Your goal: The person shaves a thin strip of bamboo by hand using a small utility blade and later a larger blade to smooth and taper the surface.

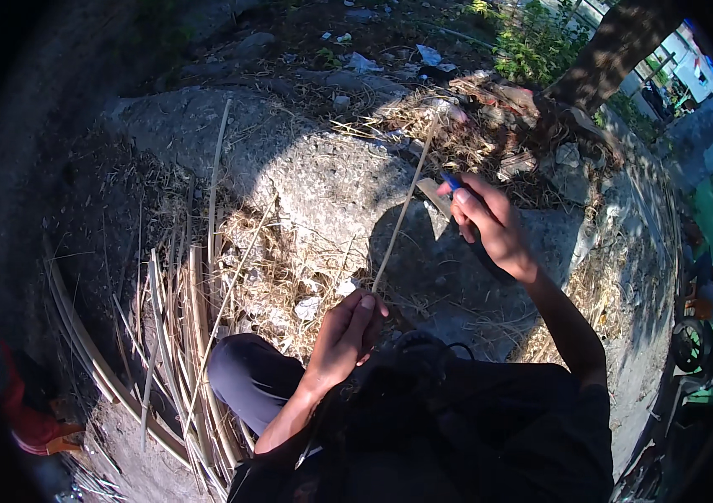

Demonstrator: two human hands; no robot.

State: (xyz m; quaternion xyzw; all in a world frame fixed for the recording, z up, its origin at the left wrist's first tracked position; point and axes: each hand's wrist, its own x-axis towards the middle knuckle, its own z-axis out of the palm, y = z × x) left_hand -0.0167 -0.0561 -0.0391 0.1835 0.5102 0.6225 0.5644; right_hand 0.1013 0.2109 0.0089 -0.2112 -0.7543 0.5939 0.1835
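My left hand is closed in a pinch around the lower end of a thin, pale bamboo-like strip. That strip slants up and away to the right, its far end near the straw heap. To the right of it, my right hand grips a knife with a blue part at the handle and a broad, light-coloured blade. The blade points left, close beside the strip; whether the two touch I cannot tell. My fingers hide part of the knife's handle.
Several long pale strips lie in a bundle left of my knee. A rough stone block and dry shavings are in front of me. A tree trunk rises at the far right. Something red is at lower left.
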